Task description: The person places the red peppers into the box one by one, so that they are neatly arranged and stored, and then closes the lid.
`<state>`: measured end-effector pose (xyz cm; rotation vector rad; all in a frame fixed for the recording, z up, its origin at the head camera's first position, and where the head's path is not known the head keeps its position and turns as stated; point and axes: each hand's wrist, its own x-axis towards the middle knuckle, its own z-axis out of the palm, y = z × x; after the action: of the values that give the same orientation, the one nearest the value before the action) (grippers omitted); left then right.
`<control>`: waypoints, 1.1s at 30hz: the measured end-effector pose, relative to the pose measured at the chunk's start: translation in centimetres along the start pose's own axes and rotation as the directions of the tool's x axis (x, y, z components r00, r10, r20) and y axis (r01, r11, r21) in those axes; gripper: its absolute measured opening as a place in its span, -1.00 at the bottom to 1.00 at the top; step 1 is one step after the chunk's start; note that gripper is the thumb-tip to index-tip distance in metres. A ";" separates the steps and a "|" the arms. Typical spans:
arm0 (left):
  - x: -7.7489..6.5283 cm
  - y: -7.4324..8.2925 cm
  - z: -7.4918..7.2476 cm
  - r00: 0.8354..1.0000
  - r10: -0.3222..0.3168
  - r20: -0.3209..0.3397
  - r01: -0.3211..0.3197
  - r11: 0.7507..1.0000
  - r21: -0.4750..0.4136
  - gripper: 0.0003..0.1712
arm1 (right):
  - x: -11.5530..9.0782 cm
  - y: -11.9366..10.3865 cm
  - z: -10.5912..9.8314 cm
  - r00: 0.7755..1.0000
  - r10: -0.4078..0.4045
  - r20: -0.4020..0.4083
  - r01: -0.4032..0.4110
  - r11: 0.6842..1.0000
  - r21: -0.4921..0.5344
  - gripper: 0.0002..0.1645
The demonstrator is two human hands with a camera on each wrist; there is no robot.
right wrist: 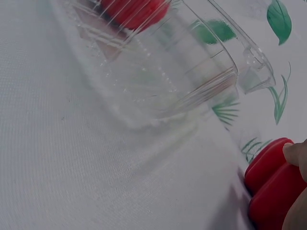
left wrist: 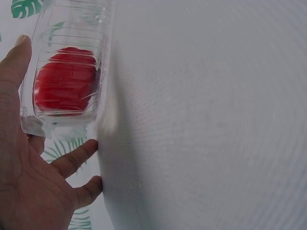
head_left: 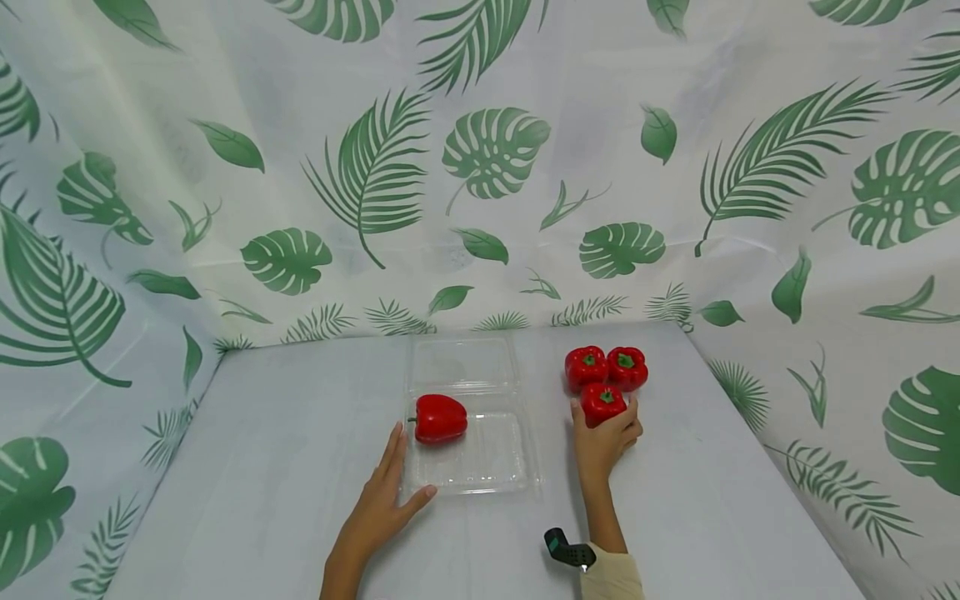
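A clear plastic clamshell box (head_left: 487, 467) lies opened on the table, its lid (head_left: 462, 362) folded back toward the wall. One red bell pepper (head_left: 441, 418) rests on its side in the left part of the box, stem to the left; the left wrist view shows this pepper (left wrist: 67, 86) through the clear wall. My left hand (head_left: 381, 500) touches the box's left edge with straight, spread fingers, thumb near the front left corner. To the right, my right hand (head_left: 606, 442) grips the nearest bell pepper (head_left: 602, 402) between thumb and fingers. Its palm side is partly hidden.
Two more red bell peppers, one on the left (head_left: 584, 367) and one on the right (head_left: 628, 367), stand just behind the gripped one. A white cloth (head_left: 262, 467) covers the table. Leaf-printed sheeting (head_left: 555, 275) rises behind and at both sides.
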<state>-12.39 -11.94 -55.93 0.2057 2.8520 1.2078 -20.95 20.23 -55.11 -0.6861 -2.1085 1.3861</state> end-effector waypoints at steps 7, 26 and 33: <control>0.1 0.0 0.0 1.000 0.004 -0.006 -0.004 1.000 0.007 0.15 | 0.1 0.3 0.0 0.999 0.033 0.026 -0.033 0.999 0.018 0.11; 0.2 -0.1 0.1 0.999 -0.035 0.010 0.035 0.999 0.010 0.16 | -0.2 0.4 -0.2 1.000 0.024 0.003 -0.024 0.995 0.094 0.03; 0.1 0.0 0.0 1.000 -0.026 0.014 0.026 1.000 -0.001 0.16 | -0.4 0.2 -0.4 1.000 0.012 -0.008 -0.011 0.991 0.135 0.02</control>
<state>-12.47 -11.96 -55.95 0.1764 2.8332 1.1982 -20.40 20.31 -55.18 -0.6496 -1.9859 1.5135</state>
